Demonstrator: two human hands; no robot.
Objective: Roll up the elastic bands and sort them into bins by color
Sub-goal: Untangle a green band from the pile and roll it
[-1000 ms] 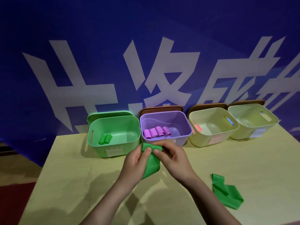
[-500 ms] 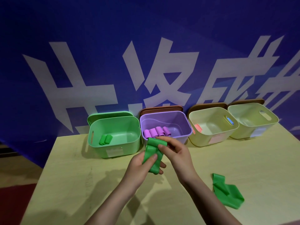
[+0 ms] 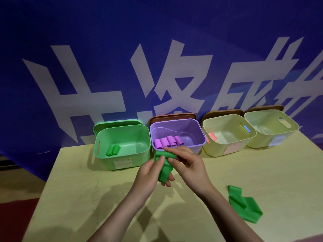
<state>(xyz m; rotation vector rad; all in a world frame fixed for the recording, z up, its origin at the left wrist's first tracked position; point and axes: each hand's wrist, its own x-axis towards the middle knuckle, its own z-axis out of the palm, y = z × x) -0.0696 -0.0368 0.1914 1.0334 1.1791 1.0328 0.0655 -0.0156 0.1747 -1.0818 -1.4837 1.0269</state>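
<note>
**Green band shorter below the hands than a second ago**

Both hands hold a green band point(image 3: 164, 169) above the table point(image 3: 73, 189), just near of the purple bin point(image 3: 176, 132). The right hand point(image 3: 187, 165) pinches the rolled top end; the left hand point(image 3: 151, 173) grips the hanging tail, thumb pressed on it. A second ago the tail hung longer and the roll was thinner. A loose green band point(image 3: 244, 205) lies unmoved at near right. Two green rolls point(image 3: 113, 150) stay in the green bin point(image 3: 122, 137), four purple rolls point(image 3: 167, 141) in the purple one.
</note>
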